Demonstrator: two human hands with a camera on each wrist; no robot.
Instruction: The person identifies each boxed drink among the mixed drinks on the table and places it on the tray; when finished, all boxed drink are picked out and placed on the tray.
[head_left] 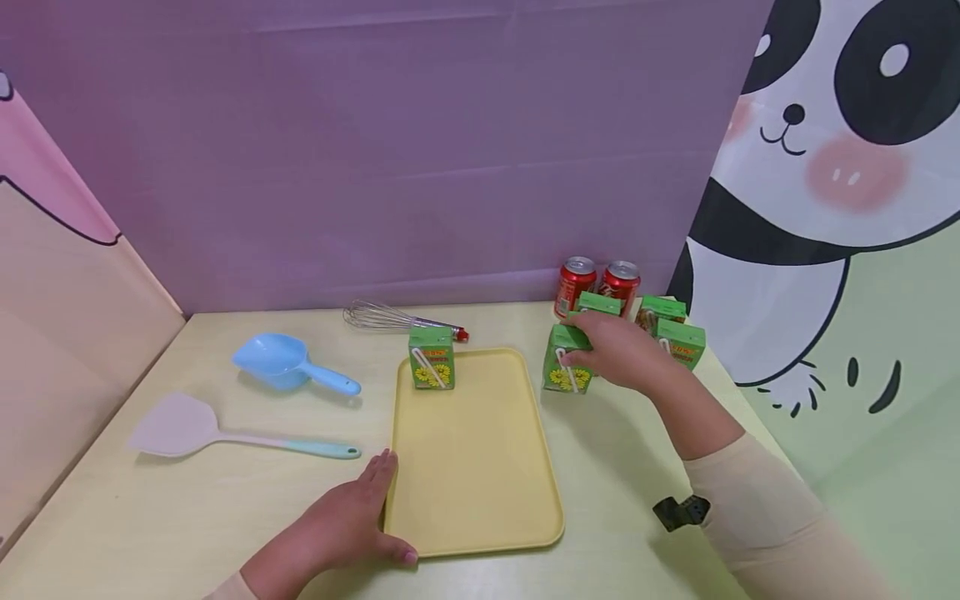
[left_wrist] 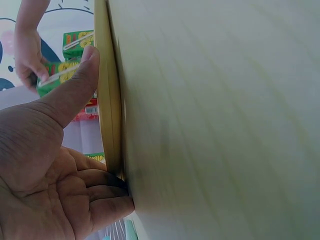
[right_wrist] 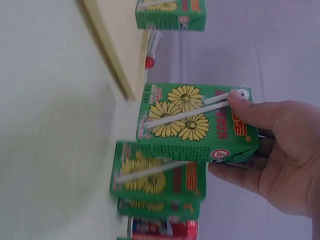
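My right hand (head_left: 618, 350) pinches a green juice box (right_wrist: 182, 120) printed with yellow flowers, a white straw on its front. In the right wrist view the thumb lies on that front, and the box looks upright and off the tabletop. At the near left corner of a yellow tray (head_left: 472, 467), my left hand (head_left: 348, 517) rests with its fingers straight along the left side and its thumb against the near edge. Another green juice box (head_left: 432, 358) stands at the tray's far left corner.
More green juice boxes (head_left: 681, 340) stand right of my right hand, with two red soda cans (head_left: 576, 285) behind. Left of the tray lie a blue scoop (head_left: 273, 360) and a pale spatula (head_left: 180, 427). A whisk (head_left: 382, 317) lies by the back wall.
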